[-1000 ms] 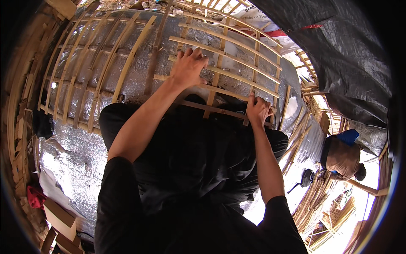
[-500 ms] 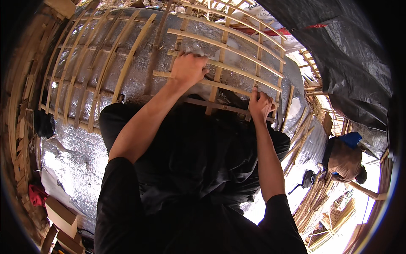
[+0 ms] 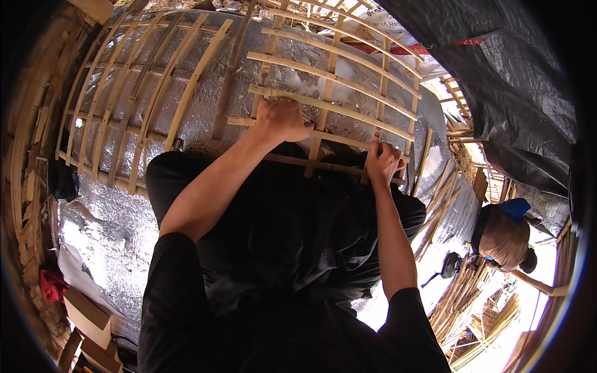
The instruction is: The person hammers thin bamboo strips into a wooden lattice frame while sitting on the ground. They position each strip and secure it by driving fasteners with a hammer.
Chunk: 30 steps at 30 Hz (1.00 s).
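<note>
A lattice panel of pale bamboo slats (image 3: 331,77) lies in front of my knees, its near edge close to my black-clothed lap. My left hand (image 3: 283,120) is closed around the panel near its left end, by the two nearest long slats. At the near right corner my right hand (image 3: 384,161) grips the lattice, thumb up against a cross slat. The fingertips of both hands are mostly hidden below the slats. Left of this panel rests a second bamboo lattice (image 3: 198,74), which neither hand touches.
Shiny silver sheeting (image 3: 115,217) covers the ground. A black tarp (image 3: 504,81) hangs at the right. Beyond my right arm, another person (image 3: 505,233) bends near a pile of bamboo strips (image 3: 463,295). A cardboard box (image 3: 87,311) and a red cloth (image 3: 53,285) lie at lower left.
The lattice has shifted a little toward me. My left hand has come nearer and slightly right with it; my right hand has dropped slightly. The other person has moved a little.
</note>
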Available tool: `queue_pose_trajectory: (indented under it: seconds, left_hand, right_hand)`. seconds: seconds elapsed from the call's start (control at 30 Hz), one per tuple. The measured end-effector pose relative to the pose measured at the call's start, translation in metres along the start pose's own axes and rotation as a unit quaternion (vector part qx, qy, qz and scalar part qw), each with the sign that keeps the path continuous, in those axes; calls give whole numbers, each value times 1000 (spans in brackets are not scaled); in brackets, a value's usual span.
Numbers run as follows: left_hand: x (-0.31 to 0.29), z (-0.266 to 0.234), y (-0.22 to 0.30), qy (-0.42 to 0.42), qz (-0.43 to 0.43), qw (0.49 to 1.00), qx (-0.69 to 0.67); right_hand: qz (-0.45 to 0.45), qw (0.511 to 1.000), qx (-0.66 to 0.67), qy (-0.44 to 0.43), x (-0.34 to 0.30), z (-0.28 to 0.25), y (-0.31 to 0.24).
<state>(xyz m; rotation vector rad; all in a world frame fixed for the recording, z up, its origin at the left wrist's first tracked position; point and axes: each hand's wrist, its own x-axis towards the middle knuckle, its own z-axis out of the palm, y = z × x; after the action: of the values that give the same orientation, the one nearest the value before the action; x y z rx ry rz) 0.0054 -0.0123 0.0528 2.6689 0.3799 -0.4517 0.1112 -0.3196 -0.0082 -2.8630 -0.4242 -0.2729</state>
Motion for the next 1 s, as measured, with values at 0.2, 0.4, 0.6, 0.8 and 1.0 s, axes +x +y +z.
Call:
queue_pose_trajectory:
  seconds: [0.2, 0.4, 0.6, 0.8, 1.0]
  left_hand:
    - [8, 7, -6, 46, 10, 996, -70]
    - [24, 24, -5, 150, -21, 986, -73]
    - [18, 9, -7, 195, 61, 967, -151]
    - [29, 23, -22, 306, 215, 919, -123]
    - [29, 39, -16, 345, 178, 912, -131]
  right_hand:
    - [-11, 1000, -1, 26, 3, -1, -2]
    - [-4, 999, 9, 42, 17, -7, -10]
    - [22, 999, 6, 34, 23, 1, -3]
    - [93, 995, -14, -38, 32, 8, -4]
    - [110, 989, -37, -87, 40, 3, -3]
